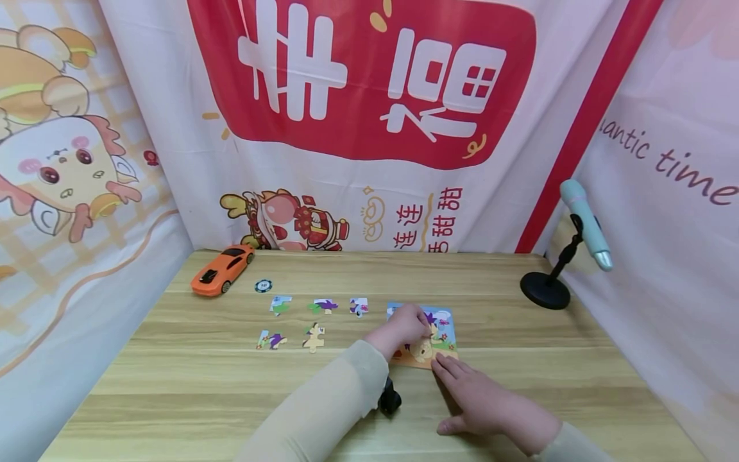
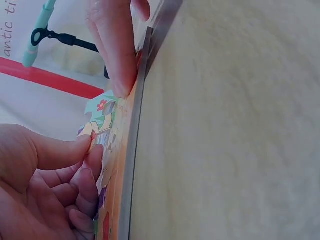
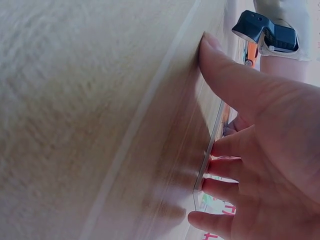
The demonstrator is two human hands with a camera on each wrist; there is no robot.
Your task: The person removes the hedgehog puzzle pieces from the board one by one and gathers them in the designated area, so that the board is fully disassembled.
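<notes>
A jigsaw puzzle board (image 1: 444, 314) with a blue-sky cartoon picture lies on the wooden table, partly covered by my hands. Over its middle, my left hand (image 1: 406, 324) reaches in and pinches a small puzzle piece (image 2: 93, 131) between thumb and forefinger, close against the picture; its other fingers are curled under. My right hand (image 1: 482, 399) lies at the near right corner, its straight fingertips on the board's edge and its thumb out on the table. To the left of the board, several loose puzzle pieces (image 1: 314, 337) are spread in two rows.
An orange toy car (image 1: 224, 269) stands at the back left, with a round chip (image 1: 263, 285) beside it. At the back right is a mint microphone (image 1: 586, 221) on a black stand (image 1: 545, 290). Printed cloth (image 1: 369, 173) hangs behind and beside the table (image 1: 190, 398).
</notes>
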